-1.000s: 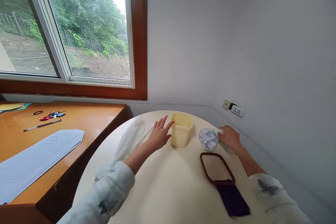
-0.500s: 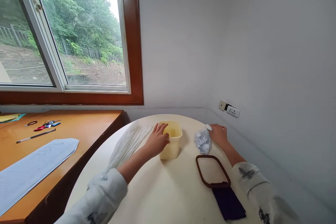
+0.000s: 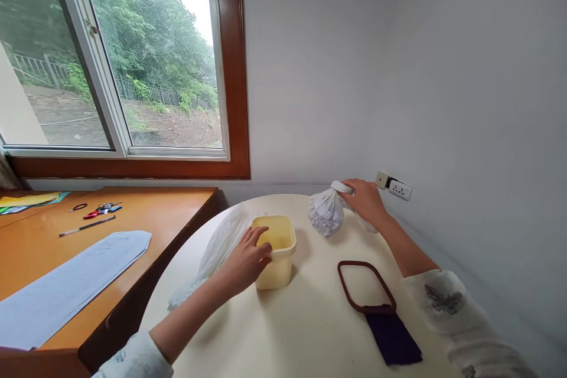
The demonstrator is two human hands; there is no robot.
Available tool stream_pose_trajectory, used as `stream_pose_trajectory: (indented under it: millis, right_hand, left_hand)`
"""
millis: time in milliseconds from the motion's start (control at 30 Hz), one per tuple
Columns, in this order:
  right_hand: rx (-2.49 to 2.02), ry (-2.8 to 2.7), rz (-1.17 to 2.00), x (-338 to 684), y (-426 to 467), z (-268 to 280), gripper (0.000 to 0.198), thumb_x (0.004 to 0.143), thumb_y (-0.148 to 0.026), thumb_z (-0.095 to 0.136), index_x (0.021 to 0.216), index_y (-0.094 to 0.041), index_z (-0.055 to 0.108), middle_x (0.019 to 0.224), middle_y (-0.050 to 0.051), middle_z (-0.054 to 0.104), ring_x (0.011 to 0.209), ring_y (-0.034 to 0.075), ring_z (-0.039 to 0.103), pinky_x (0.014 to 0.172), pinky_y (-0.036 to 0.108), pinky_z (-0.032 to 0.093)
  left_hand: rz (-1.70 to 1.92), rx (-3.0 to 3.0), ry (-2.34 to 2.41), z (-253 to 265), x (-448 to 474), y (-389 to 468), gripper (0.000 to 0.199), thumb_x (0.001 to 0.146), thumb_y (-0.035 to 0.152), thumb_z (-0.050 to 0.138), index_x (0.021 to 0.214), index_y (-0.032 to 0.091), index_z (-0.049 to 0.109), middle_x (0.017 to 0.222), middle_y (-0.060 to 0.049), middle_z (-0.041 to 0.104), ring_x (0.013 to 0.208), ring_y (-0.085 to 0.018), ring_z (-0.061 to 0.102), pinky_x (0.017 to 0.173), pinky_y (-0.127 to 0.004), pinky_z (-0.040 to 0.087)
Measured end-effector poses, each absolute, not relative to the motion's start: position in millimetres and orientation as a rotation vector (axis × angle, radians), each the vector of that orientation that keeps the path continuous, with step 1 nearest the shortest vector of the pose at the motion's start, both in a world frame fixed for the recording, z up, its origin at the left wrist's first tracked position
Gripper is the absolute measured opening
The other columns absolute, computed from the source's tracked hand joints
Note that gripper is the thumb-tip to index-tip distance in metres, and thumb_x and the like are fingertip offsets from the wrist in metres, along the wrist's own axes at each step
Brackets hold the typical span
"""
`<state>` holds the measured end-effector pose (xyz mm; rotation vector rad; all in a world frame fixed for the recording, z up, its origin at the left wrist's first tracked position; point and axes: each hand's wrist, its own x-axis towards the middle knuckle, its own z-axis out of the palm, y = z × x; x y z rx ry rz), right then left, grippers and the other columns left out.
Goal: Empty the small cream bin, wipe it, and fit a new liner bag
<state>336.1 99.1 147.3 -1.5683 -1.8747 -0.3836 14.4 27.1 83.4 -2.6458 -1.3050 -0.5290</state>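
Note:
My left hand (image 3: 248,254) is at the near left side of a pale yellow plastic container (image 3: 278,271), its fingers and thumb curled at the rim. The container stands upright, and its inside shows bare near the far wall. My right hand (image 3: 361,198) grips the gathered neck of a small clear plastic bag (image 3: 326,212) with crumpled white contents. A white band-like piece (image 3: 342,187) shows at the bag's neck beside my fingers. The bag hangs at the far side of the table, to the right of the container.
A brown rounded frame (image 3: 387,283) with a dark purple cloth (image 3: 393,339) lies at the right of the round cream table (image 3: 310,331). Clear plastic sheeting (image 3: 224,242) lies left of the container. The wooden desk (image 3: 177,207) holds papers (image 3: 88,271), a pen (image 3: 87,226) and keys (image 3: 105,208).
My right hand has lifted the plastic bag and moved it left. The yellow container has shifted left and nearer, along with my left hand. The view has turned slightly left.

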Motion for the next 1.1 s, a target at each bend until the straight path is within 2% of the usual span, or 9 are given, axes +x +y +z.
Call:
stream_pose_trajectory:
  millis: [100,200,367,500,633,767,867,967,1100]
  right_hand:
    - [-1.558,-2.004,-0.201,322,76,156,0.021,0.075,-0.042,0.054,0.082,-0.025,0.065,0.078,-0.002,0.067,0.072,0.016,0.057,0.067,0.026,0.035]
    - [-1.566,-2.134,0.081,310,50,161,0.026,0.074,-0.047,0.055,0.075,-0.022,0.065,0.073,-0.001,0.065,0.069,0.016,0.055,0.060,0.025,0.034]
    - [-1.422,-2.248,0.317,293,8,163,0.024,0.077,-0.042,0.054,0.070,-0.021,0.063,0.082,0.000,0.063,0.076,0.016,0.054,0.066,0.026,0.037]
    - [-1.288,-2.325,0.480,280,-13,150,0.018,0.079,-0.034,0.052,0.069,-0.022,0.063,0.080,0.000,0.063,0.077,0.016,0.054,0.070,0.027,0.039]
    - [-1.084,-2.373,0.656,264,-24,134,0.013,0.078,-0.029,0.055,0.075,-0.023,0.066,0.089,0.000,0.063,0.083,0.016,0.056,0.082,0.031,0.039]
    - [-0.951,-2.350,0.867,249,-26,121,0.014,0.077,-0.023,0.055,0.085,-0.025,0.067,0.102,0.001,0.060,0.091,0.016,0.056,0.079,0.027,0.042]
    - [-0.991,-2.306,0.803,241,-25,110,0.011,0.075,-0.019,0.055,0.079,-0.022,0.065,0.104,0.002,0.058,0.094,0.016,0.055,0.082,0.029,0.041]
    - [-1.059,-2.269,0.563,233,-24,97,0.010,0.074,-0.015,0.053,0.076,-0.021,0.061,0.104,0.003,0.059,0.101,0.019,0.053,0.093,0.037,0.033]
    - [-1.108,-2.220,0.227,220,-27,78,0.012,0.073,-0.014,0.052,0.081,-0.021,0.058,0.106,0.007,0.059,0.102,0.022,0.052,0.092,0.042,0.030]
  left_hand:
    - [-0.639,-2.653,-1.384,80,11,21,0.017,0.083,0.026,0.050,0.096,0.020,0.060,0.128,-0.012,0.043,0.121,-0.034,0.039,0.096,-0.054,0.037]
    - [-0.815,-2.658,-1.433,78,11,10,0.021,0.086,0.032,0.046,0.100,0.023,0.058,0.130,-0.011,0.041,0.122,-0.033,0.038,0.090,-0.049,0.044]
    - [-1.186,-2.763,-1.490,80,25,-19,0.020,0.088,0.032,0.042,0.094,0.022,0.058,0.119,-0.009,0.049,0.100,-0.022,0.056,0.081,-0.036,0.049]
    - [-1.437,-2.907,-1.443,80,46,-40,0.016,0.086,0.029,0.047,0.096,0.022,0.057,0.106,-0.008,0.057,0.098,-0.020,0.055,0.085,-0.034,0.045]
    - [-1.648,-2.989,-1.554,74,65,-48,0.025,0.081,0.031,0.056,0.104,0.022,0.056,0.104,-0.008,0.059,0.096,-0.020,0.055,0.085,-0.034,0.044]
    - [-1.836,-3.021,-1.613,65,70,-50,0.015,0.081,0.030,0.056,0.089,0.019,0.061,0.089,-0.005,0.062,0.084,-0.018,0.057,0.078,-0.030,0.045]
    - [-1.940,-3.015,-1.704,60,66,-51,0.016,0.082,0.030,0.053,0.083,0.017,0.061,0.081,-0.004,0.062,0.077,-0.017,0.056,0.073,-0.028,0.045]
    - [-2.064,-2.982,-1.771,56,60,-52,0.017,0.082,0.031,0.054,0.082,0.015,0.062,0.079,-0.004,0.062,0.078,-0.017,0.056,0.073,-0.028,0.044]
    - [-2.360,-2.921,-1.746,49,54,-51,0.019,0.080,0.033,0.057,0.084,0.015,0.064,0.083,-0.005,0.063,0.082,-0.019,0.056,0.076,-0.028,0.043]
